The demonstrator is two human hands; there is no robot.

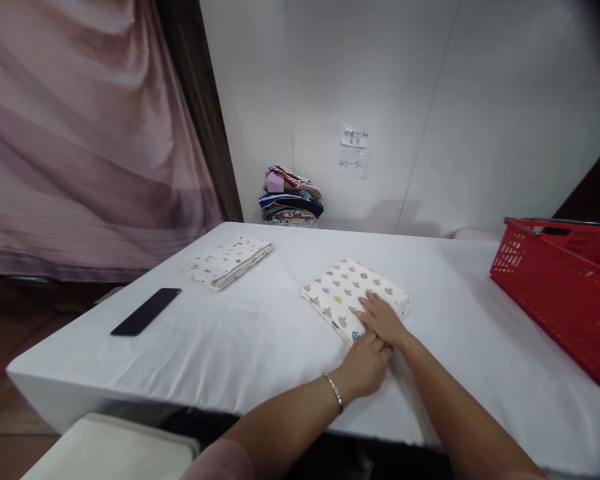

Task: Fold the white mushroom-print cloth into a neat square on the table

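A folded white cloth with a mushroom-like print (pixel 337 287) lies on the white-covered table (pixel 220 353). My right hand (pixel 380 319) rests on its near right part, fingers spread flat on the fabric. Just below, my left hand (pixel 367 363), with a silver bracelet at the wrist, is closed at the cloth's near corner, its fingers bent under and beside my right hand. The corner it pinches is mostly hidden. Another folded white cloth with a small print (pixel 230 261) lies farther left.
A black phone (pixel 146 312) lies at the table's left. On the right stands a red plastic basket (pixel 560 287). Behind the table is a stack of folded fabrics (pixel 291 197) by the wall. A pale stool or box (pixel 113 450) is below the near left edge.
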